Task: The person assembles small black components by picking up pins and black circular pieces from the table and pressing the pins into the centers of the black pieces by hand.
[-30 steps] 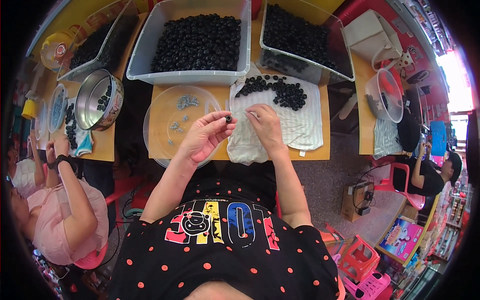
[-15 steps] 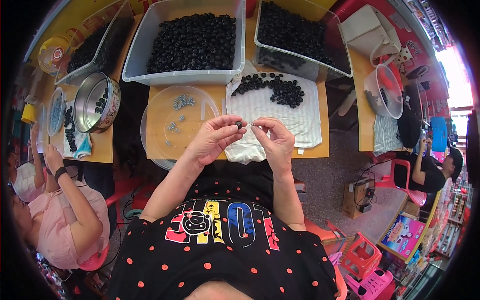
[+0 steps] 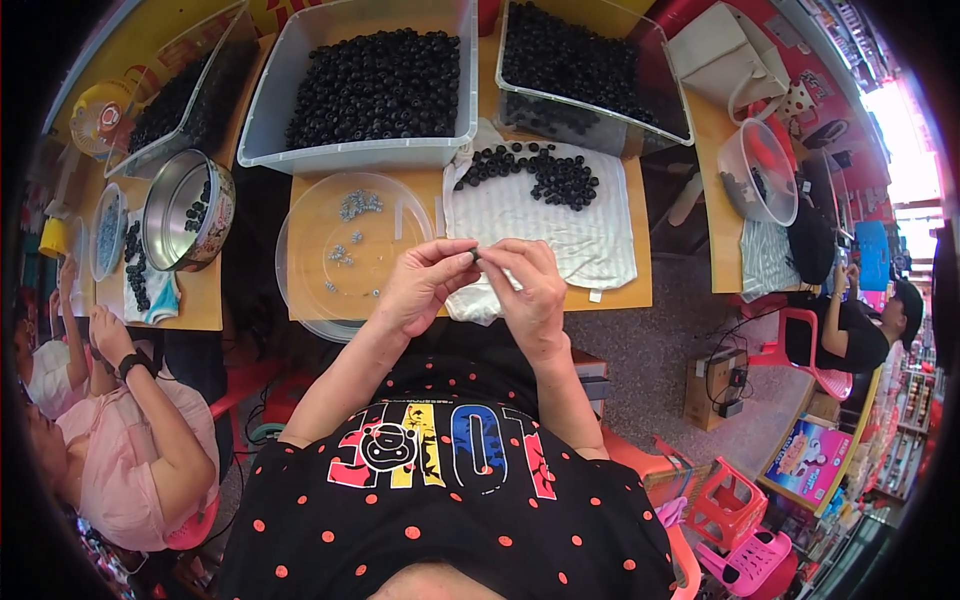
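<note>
Between my two hands, over the near edge of the white cloth (image 3: 490, 225), a black bead (image 3: 474, 255) is pinched by the thumb and fingertips of my left hand (image 3: 425, 285). My right hand (image 3: 532, 292) is closed, its thumb and finger pressed against the bead's right side. The small silvery metal piece in its fingertips is hidden by them now. Left of my hands, a round clear plastic tray (image 3: 300, 240) holds small grey metal pieces (image 3: 360, 204) in loose clusters. Many black beads (image 3: 565, 183) lie on the far part of the cloth.
Two big clear bins (image 3: 360, 157) of black beads stand at the table's back. To the left are a round tin (image 3: 205, 235) and a person in pink (image 3: 140, 450) with raised hands. At right are a side table with a clear tub (image 3: 765, 175), a carton (image 3: 712, 385) and red stools (image 3: 727, 500).
My right hand has moved left, bringing its small silvery piece against the black bead; the gap between my hands has gone. My left hand keeps its pinch. The view has shifted slightly.
</note>
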`<state>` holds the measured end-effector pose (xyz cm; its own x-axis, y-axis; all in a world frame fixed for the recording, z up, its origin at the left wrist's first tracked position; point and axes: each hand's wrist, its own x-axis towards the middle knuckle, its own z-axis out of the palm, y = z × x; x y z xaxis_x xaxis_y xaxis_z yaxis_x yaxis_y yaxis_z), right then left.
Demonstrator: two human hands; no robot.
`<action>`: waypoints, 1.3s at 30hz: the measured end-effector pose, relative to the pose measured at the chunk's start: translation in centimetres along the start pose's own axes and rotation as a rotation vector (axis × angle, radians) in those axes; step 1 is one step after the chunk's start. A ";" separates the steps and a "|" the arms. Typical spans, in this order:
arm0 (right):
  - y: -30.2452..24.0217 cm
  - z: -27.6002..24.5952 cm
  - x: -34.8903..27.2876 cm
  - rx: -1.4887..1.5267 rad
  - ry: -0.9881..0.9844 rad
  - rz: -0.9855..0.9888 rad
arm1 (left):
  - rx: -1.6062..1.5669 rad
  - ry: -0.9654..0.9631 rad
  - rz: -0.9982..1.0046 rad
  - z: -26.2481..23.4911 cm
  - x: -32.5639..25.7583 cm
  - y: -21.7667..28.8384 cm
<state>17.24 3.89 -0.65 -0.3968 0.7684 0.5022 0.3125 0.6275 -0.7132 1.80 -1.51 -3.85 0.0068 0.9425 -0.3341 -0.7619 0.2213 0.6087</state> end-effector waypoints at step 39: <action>4.6 -2.3 -0.6 1.187 0.095 0.723 | -0.056 0.021 -0.039 1.4 1.6 -0.4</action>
<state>20.93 6.62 -3.08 -0.3888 0.9083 -0.1545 -0.5091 -0.3515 -0.7856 3.03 0.29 -3.66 0.0242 0.9276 -0.3727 -0.7965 0.2432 0.5536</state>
